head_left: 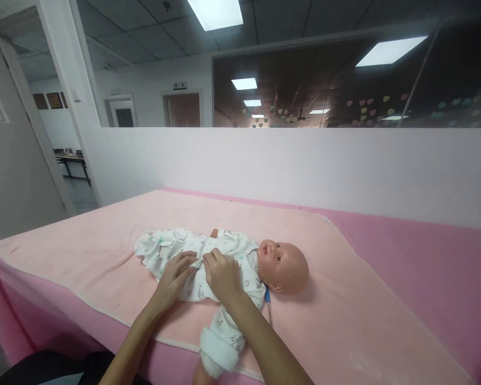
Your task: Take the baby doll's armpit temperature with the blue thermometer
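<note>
A baby doll [286, 267] lies on its back, its bald head to the right. It wears a white baby romper [244, 278] with small printed figures, which covers its legs at the left. My left hand [178, 275] rests on the front of the romper, fingertips and thumb gripping the cloth near the middle. Close beside it, my right hand [223, 274] pinches the romper's front edge; the exact bit held is hidden by the fingers. The doll's near arm stretches toward me in a sleeve [222, 342] with a thick white cuff. Its far hand [214, 233] shows past the romper.
A peach blanket [344, 299] lies under the doll over a pink cover [425, 251]. Near the doll's neck is a thin strip with a blue end [268, 295]. A white half wall [284, 166] with glass above borders the far side; a door [16, 144] stands left.
</note>
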`<state>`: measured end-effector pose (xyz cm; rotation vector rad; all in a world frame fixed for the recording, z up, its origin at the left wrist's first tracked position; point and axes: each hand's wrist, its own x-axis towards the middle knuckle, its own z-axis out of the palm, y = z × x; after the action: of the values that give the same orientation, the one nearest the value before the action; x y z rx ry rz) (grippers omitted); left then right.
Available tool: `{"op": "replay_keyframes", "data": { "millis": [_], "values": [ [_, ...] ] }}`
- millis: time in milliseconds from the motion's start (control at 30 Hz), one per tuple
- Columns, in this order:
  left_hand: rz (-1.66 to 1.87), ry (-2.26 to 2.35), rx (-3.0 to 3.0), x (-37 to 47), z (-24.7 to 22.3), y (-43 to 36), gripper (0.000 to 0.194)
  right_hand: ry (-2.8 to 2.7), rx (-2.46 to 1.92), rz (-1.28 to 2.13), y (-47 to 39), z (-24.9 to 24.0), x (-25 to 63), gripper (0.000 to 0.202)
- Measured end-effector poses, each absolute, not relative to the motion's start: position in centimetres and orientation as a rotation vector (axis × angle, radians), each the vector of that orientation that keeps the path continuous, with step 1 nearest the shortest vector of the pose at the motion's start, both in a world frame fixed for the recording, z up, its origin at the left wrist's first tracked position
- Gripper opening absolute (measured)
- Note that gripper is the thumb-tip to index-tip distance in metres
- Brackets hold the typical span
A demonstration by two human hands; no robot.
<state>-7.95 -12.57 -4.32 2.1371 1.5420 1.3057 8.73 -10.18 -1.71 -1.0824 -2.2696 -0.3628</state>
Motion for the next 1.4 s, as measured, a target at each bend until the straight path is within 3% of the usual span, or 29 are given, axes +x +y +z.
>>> {"op": "replay_keyframes", "data": {
  "millis": [733,900,1400],
  "values": [
    [1.401,1.527,2.019,-7.92,-4.94,-12.47,0.032,-2.279,-1.116,-0.363,-10.24,-1.58,8.68,0.016],
    [1.413,1.435,1.991,-7.59,-4.22,-12.77,0.022,-2.274,-1.111,-0.355,-10.25,-1.58,8.69,0.017],
    [1.435,1.551,2.041,-7.65,-4.56,-12.38,0.020,-2.274,-1.113,-0.373,-10.27,-1.54,8.69,0.016]
  ]
}}
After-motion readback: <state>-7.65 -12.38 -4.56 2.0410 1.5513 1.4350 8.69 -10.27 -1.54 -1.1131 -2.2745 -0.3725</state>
